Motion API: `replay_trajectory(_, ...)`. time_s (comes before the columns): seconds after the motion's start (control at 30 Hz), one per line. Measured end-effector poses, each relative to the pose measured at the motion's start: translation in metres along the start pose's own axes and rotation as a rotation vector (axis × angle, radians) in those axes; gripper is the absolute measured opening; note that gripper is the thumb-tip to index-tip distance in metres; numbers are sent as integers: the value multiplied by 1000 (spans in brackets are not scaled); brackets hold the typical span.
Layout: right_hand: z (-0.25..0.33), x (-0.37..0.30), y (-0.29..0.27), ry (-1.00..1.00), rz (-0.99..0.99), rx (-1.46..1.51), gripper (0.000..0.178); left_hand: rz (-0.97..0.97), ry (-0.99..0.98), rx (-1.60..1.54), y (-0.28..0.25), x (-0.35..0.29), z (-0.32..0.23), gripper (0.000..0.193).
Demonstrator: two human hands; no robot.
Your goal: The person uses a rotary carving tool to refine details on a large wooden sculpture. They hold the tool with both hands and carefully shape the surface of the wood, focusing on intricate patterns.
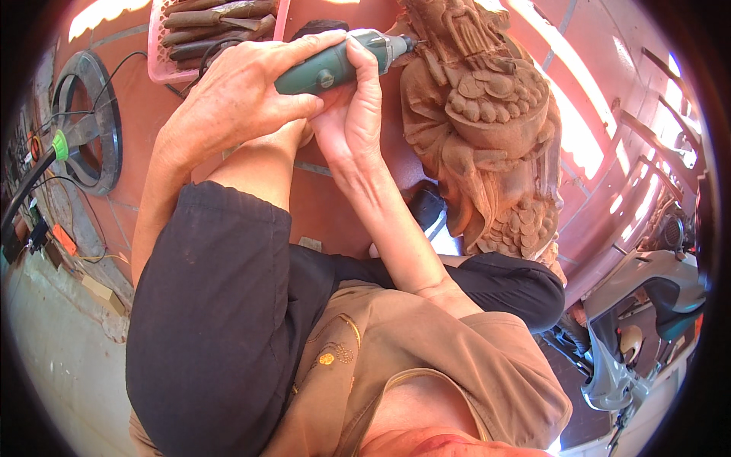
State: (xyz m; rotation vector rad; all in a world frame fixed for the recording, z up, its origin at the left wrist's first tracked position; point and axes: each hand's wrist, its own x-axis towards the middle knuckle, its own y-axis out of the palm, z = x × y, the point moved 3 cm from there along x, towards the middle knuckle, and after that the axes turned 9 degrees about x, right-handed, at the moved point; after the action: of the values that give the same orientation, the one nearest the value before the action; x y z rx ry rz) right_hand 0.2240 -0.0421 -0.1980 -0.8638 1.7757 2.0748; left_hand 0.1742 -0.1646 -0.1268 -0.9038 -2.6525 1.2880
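Note:
Both my hands are on a green rotary tool point(324, 76) with a grey nose, which points right. My left hand point(236, 87) wraps over its body from the left. From below, my right hand point(350, 118) supports it, the thumb pressed up along its side near the nose. The tool's tip is at the upper left of a brown carved statue point(487, 145), beside its long beard. Whether the tip touches the surface, I cannot tell. The statue has a robe and a bowl-like vessel heaped with round shapes, and it lies to the right of my bent legs.
A pink plastic basket point(154, 57) holding several long-handled tools point(217, 34) stands at the far left on the tiled floor point(327, 206). Left of it is a round black spoked base point(114, 126) with cables. A dark object point(426, 204) sits beside the statue; a grey motorbike point(609, 373) stands at the right.

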Motion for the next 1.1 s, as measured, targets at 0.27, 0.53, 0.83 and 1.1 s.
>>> replay_trajectory(0.27, -1, -3, 3, 11, -5, -9, 40, -2, 5, 3, -3, -2, -2, 66)
replay_trajectory(0.53, -2, -8, 2, -10, -25, -20, 41, 6, 38, -20, -2, -3, -2, 66)
replay_trajectory(0.83, -1, -2, 4, 4, -9, -22, 40, -11, 20, 13, -3, -2, 1, 67)
replay_trajectory(1.1, 0, -4, 2, -27, -17, -34, 41, -3, 35, 5, 2, -1, 0, 68)
